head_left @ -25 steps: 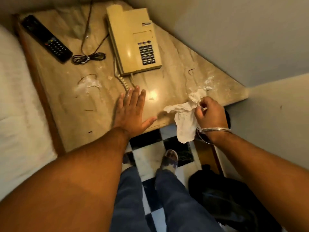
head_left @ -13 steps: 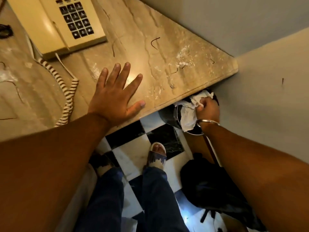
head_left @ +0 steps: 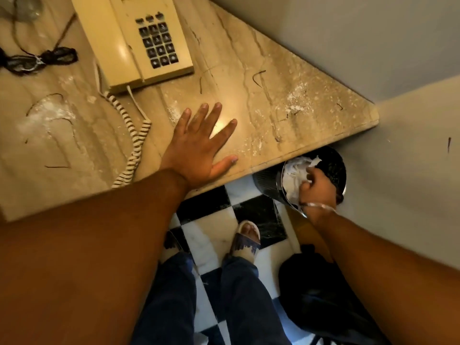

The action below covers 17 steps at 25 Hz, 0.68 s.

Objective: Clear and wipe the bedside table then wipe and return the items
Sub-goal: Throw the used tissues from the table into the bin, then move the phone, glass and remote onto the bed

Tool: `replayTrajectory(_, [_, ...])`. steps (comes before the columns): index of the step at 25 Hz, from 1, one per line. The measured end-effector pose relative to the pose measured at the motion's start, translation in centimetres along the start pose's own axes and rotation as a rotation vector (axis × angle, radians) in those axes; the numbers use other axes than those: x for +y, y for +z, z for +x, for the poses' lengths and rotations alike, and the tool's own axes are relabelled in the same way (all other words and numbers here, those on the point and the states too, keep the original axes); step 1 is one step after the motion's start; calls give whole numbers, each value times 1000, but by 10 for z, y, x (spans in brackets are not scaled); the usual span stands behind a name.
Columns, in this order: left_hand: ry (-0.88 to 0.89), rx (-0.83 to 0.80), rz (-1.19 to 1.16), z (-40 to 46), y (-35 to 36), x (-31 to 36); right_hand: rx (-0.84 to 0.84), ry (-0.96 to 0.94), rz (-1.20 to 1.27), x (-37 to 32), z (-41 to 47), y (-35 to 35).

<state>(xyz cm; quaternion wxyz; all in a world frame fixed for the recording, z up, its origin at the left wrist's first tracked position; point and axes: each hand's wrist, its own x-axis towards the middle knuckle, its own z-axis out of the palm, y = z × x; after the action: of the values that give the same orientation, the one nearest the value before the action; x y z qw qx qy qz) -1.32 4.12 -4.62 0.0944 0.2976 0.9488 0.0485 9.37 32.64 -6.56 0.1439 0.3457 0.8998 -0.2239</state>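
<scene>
The marble bedside table (head_left: 286, 78) is streaked with white powder and stray hairs. A cream telephone (head_left: 134, 38) sits at its back, its coiled cord (head_left: 132, 148) trailing toward the front edge. My left hand (head_left: 199, 148) lies flat on the tabletop near the front edge, fingers spread, holding nothing. My right hand (head_left: 316, 188) is below the table's right corner, inside the mouth of a black waste bin (head_left: 333, 163), closed on a crumpled white tissue (head_left: 293, 173).
A bundled black cable (head_left: 42, 59) lies at the table's back left. Grey walls close in on the right. Below are a black-and-white checkered floor (head_left: 206, 207), my sandalled foot (head_left: 246, 240) and a dark bag (head_left: 321, 300).
My right hand carried the tissue off the table's front edge and down into the waste bin. The view swung right, so the remote left the frame. My left hand stayed flat on the tabletop.
</scene>
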Motion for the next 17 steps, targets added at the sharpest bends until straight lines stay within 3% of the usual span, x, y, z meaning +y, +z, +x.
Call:
replayTrajectory(4, [-39, -177, -90, -4, -32, 5, 47, -340, 255, -81, -47, -42])
replayTrajectory(6, [-91, -80, -113, -11, -61, -13, -40, -466, 313, -142, -57, -55])
replayTrajectory(8, [-236, 125, -151, -16, -92, -47, -103, -539, 336, -207, -56, -60])
replayTrajectory(10, [-448, 264, -200, -11, -118, -93, -122, -535, 315, -270, -39, -55])
replayTrajectory(12, [-675, 290, -316, 7, -131, -133, -123, -455, 303, -328, -11, -39])
replayTrajectory(17, [-1041, 281, -960, 61, -122, -169, -156, -301, 301, -420, 51, 6])
